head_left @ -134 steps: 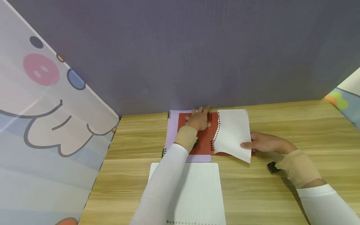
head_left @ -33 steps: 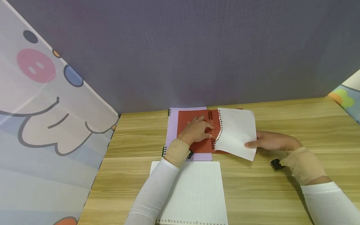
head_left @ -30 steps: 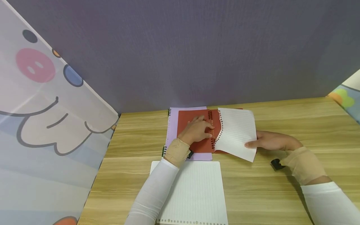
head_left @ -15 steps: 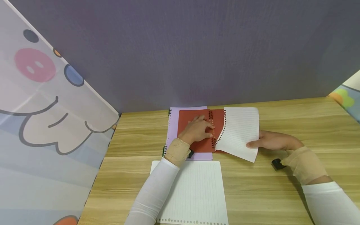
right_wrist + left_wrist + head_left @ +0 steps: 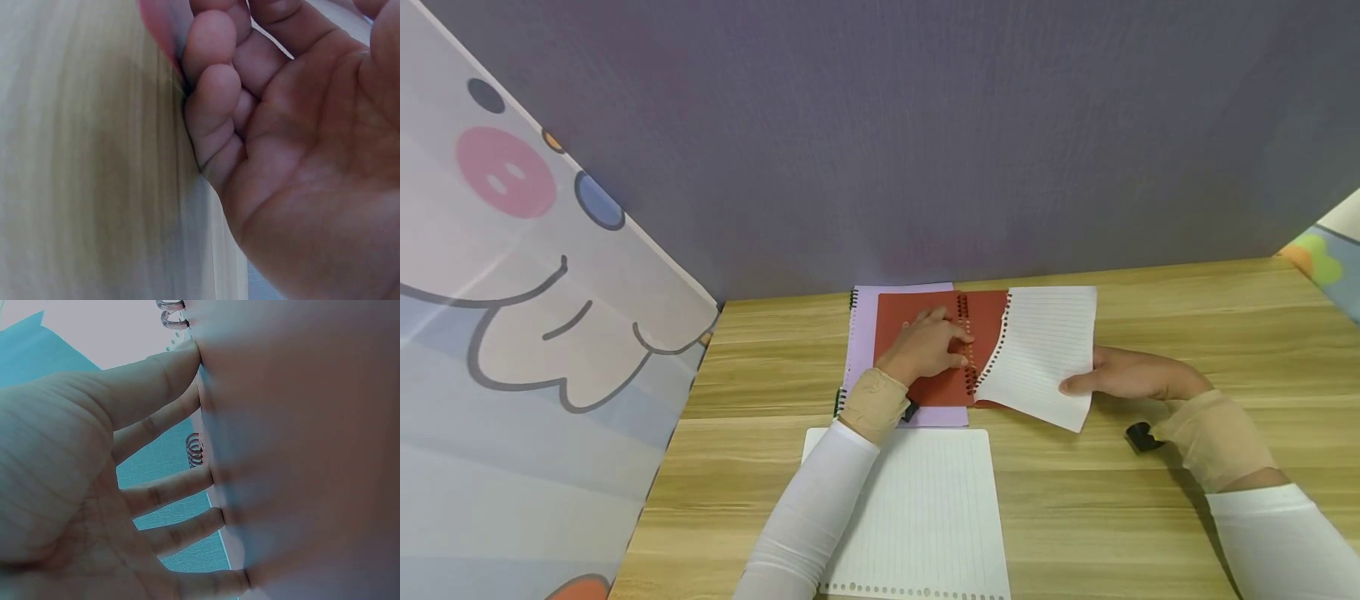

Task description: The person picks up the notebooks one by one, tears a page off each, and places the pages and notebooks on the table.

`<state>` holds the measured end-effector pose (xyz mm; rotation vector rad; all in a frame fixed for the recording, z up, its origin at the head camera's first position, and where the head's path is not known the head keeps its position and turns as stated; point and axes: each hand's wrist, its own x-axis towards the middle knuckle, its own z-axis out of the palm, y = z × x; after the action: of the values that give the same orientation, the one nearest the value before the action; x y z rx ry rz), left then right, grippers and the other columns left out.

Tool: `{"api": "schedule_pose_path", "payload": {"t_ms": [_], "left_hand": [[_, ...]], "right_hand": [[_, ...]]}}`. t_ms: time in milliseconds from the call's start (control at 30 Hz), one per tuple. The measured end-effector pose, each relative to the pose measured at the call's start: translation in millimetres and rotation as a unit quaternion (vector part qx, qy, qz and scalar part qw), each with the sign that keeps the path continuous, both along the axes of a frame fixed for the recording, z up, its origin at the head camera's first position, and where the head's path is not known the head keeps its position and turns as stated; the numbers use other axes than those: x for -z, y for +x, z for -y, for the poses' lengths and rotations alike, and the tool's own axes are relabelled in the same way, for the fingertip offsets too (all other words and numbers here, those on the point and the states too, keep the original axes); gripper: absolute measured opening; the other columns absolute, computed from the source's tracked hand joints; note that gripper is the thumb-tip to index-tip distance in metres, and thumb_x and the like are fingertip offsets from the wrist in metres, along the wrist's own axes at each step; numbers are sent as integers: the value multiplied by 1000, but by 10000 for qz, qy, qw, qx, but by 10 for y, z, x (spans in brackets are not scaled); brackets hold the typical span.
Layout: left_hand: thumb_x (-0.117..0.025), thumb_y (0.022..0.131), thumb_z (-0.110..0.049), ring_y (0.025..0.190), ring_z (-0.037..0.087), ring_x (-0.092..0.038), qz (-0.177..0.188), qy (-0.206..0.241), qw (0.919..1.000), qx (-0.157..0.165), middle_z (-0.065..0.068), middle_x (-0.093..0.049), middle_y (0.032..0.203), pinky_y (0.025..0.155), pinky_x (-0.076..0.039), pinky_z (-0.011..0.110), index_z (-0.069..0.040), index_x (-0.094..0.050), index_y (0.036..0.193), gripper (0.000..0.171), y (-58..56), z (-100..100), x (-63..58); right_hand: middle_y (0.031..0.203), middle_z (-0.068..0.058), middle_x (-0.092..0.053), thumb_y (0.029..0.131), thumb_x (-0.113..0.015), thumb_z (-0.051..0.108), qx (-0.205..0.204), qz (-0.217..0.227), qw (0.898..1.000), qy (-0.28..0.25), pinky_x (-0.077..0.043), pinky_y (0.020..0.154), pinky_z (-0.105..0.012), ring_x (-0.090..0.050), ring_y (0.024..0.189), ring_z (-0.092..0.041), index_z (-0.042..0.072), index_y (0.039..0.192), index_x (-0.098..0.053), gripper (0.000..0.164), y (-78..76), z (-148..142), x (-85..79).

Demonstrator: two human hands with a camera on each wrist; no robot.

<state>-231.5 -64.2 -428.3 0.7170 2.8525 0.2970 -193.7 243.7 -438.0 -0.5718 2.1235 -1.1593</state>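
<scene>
A red spiral notebook [image 5: 917,303] lies open near the back of the table, over a lilac spiral notebook [image 5: 862,333]. My left hand [image 5: 923,346] presses its spread fingertips on the red cover beside the coil, as the left wrist view shows too. With thumb and fingers my right hand [image 5: 1123,373] pinches the outer lower edge of a white lined sheet [image 5: 1045,346]. Torn holes line the sheet's inner edge; its upper part is away from the coil, while its lower corner still meets it. In the right wrist view the curled fingers [image 5: 215,100] touch the tabletop.
A loose lined sheet [image 5: 928,508] with punched holes lies in front of the notebooks, partly under the left sleeve [image 5: 812,508]. A grey panel [image 5: 925,142] rises behind the wooden table [image 5: 737,433]. A cartoon-printed curtain [image 5: 550,350] borders the left side.
The pinched sheet has shifted right with my right hand, and the gap between its upper edge and the coil has widened. My left hand sits lower on the red cover than several seconds ago.
</scene>
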Motion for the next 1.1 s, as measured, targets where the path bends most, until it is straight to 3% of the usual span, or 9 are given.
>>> {"api": "schedule_pose_path", "payload": {"t_ms": [1100], "left_hand": [[-61, 82, -46, 134, 27, -21, -1, -39, 10000, -8, 4, -29, 146, 98, -17, 59, -39, -57, 121, 40, 3, -19, -9]], "right_hand": [[115, -17, -51, 85, -58, 19, 90, 45, 9987, -505, -39, 86, -37, -53, 101, -25, -2, 125, -36, 50, -20, -71, 49]]}}
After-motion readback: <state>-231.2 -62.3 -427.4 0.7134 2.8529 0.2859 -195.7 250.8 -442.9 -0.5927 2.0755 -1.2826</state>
